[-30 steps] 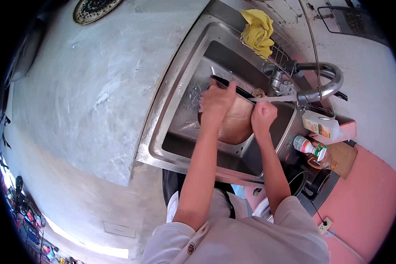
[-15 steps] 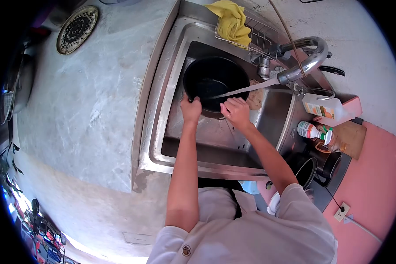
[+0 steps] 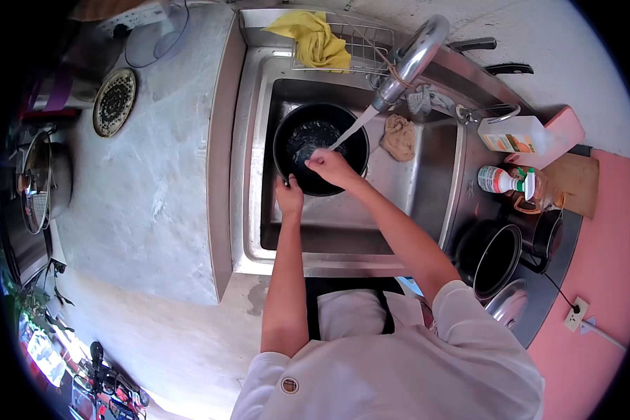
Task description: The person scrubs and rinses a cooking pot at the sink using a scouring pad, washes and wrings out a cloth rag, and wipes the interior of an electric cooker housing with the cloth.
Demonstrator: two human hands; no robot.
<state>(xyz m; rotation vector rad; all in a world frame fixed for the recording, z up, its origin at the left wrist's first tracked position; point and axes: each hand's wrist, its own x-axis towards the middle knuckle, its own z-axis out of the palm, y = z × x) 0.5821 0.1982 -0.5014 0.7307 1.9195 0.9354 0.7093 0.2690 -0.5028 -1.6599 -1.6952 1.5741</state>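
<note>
Black pot [image 3: 316, 183] sits in the sink [image 3: 399, 196], on the left, with water [image 3: 353, 127] running in from the tap [image 3: 418, 56]. Fingers of the left hand [image 3: 290, 198] grip its near left edge. The right hand [image 3: 329, 166] is over it, fingers curled; I cannot tell if they hold anything.

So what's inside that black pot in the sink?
Inside the pot: churning water under the running stream. The right fingers hide what's directly beneath them.

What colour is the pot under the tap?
The pot is black; the head view shows it best.
</note>
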